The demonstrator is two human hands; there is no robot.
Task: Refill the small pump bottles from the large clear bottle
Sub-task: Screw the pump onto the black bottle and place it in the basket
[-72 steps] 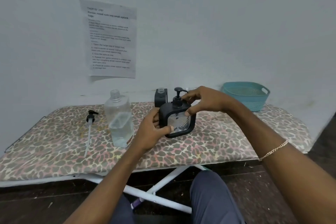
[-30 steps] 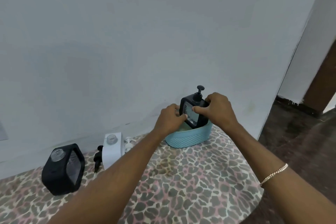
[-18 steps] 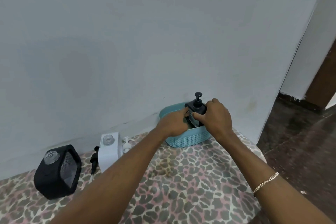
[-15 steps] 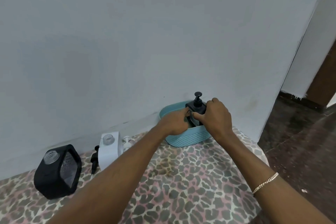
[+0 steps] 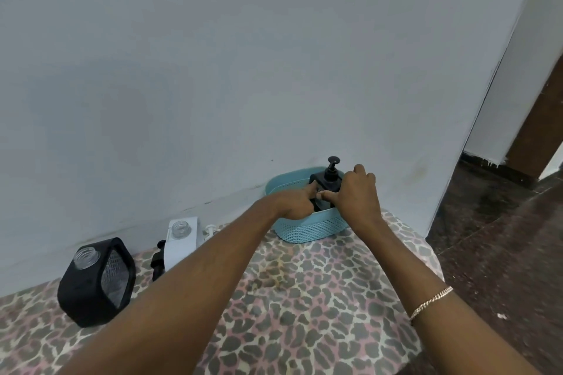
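Note:
A black pump bottle [image 5: 327,180] with its pump head on stands upright inside the teal basket [image 5: 307,230] at the far right of the board. My left hand [image 5: 294,202] holds its left side inside the basket. My right hand [image 5: 355,195] grips its right side, thumb on the front. To the left stand a second black bottle [image 5: 97,281] and a white bottle [image 5: 181,239], both with open necks and no pump. The large clear bottle is out of view.
A black pump head [image 5: 157,260] lies beside the white bottle and a white pump head [image 5: 209,230] behind it. The leopard-print board [image 5: 304,298] ends at the right, past the basket. The wall runs close behind. Dark floor and a doorway lie to the right.
Both hands carried the black pump bottle from the board's middle to the right and lowered it into the teal basket. In the last half second it has barely moved.

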